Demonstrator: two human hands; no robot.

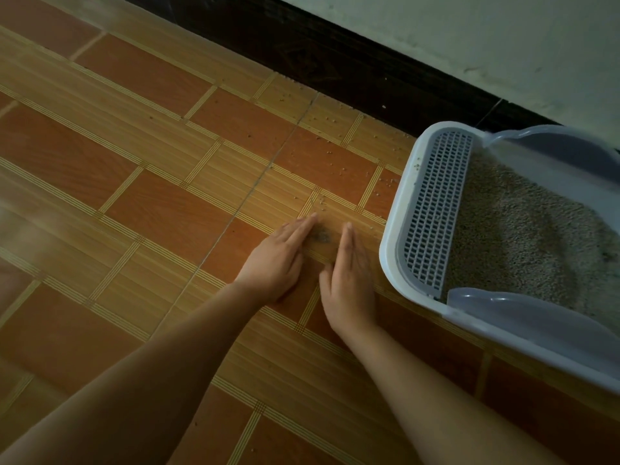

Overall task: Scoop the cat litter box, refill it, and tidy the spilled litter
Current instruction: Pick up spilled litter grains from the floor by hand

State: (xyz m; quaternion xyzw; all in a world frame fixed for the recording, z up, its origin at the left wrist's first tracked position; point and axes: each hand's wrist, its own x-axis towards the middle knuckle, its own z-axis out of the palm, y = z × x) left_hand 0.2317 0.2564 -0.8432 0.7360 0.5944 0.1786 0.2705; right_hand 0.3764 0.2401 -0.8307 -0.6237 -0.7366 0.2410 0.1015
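A floor (161, 203) of orange and wood-patterned tiles runs up to a dark baseboard (335, 58) under a pale wall (469, 38), all in dim light. The litter box (392, 236) sits at the right, close to the baseboard. Its white rim frames a grey slotted grille (432, 209) at the near end, and behind that lies a deep bed of litter (523, 229), so the scooping and refilling look done and the tidying is the step in hand. Spilled grains (330, 152) dot the tiles between the box and the baseboard, thinly and well apart from one another. Both hands are down on the floor just beside the box's front corner. The left hand (280, 260) and the right hand (349, 280) each have straight fingers held together, and they grip nothing. They angle toward each other with a narrow gap between them, and in that gap sits a small pile (320, 236) of darker matter, probably gathered litter and dust, though the blur makes it hard to be sure. Held this way, the hands seem to work as two walls that herd loose grains into one heap that can be lifted in one go rather than picked up singly. The stray grains farther out toward the baseboard are not yet collected, so a fair part of the sweeping remains.
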